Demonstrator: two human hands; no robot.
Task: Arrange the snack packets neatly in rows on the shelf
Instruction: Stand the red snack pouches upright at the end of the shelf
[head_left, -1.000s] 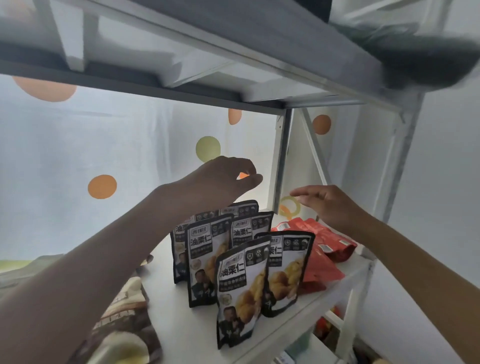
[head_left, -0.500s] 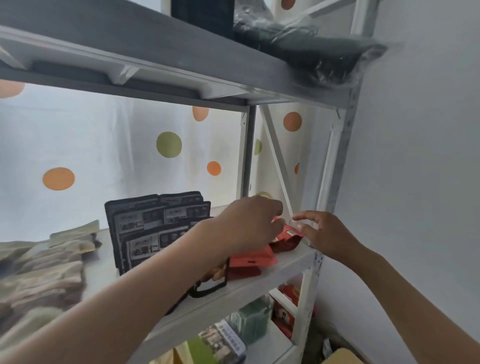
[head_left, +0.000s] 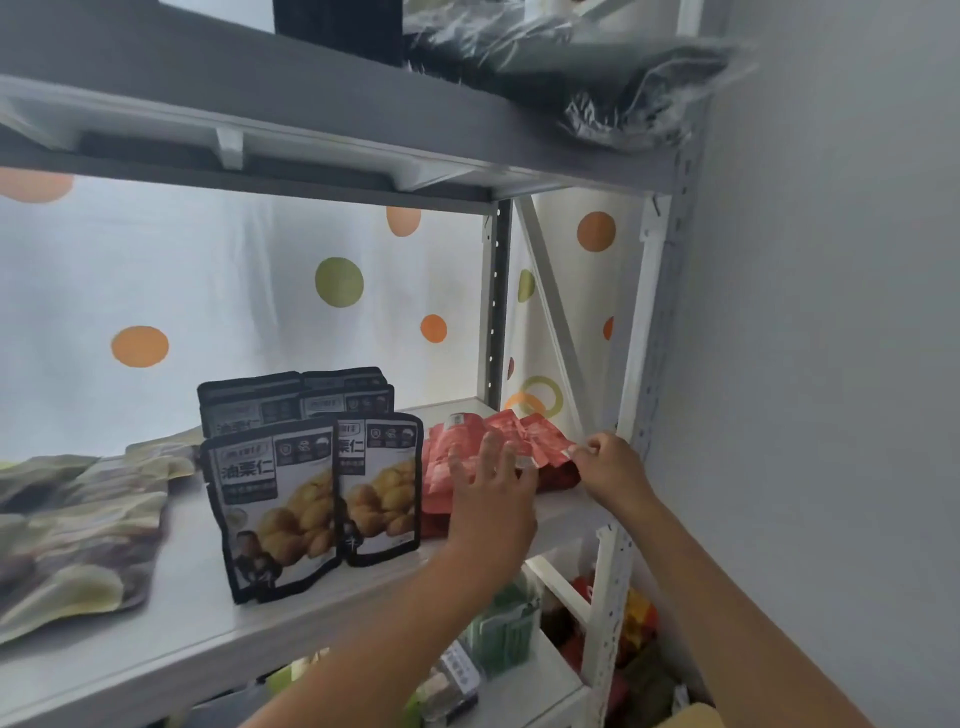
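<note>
Red packets (head_left: 467, 457) lie in a loose heap at the right end of the shelf (head_left: 171, 623), just beside the black packets (head_left: 311, 488), which stand upright in tidy rows. The left hand (head_left: 491, 499) rests flat against the heap, fingers spread apart. The right hand (head_left: 610, 465) pinches the corner of one red packet between thumb and fingertips. The step in hand looks like sorting the red heap. Next, that packet likely needs lifting free, turning upright and setting down beside the black rows, while the left hand steadies the rest. Tan packets (head_left: 72, 540) lie flat at the left, unsorted.
</note>
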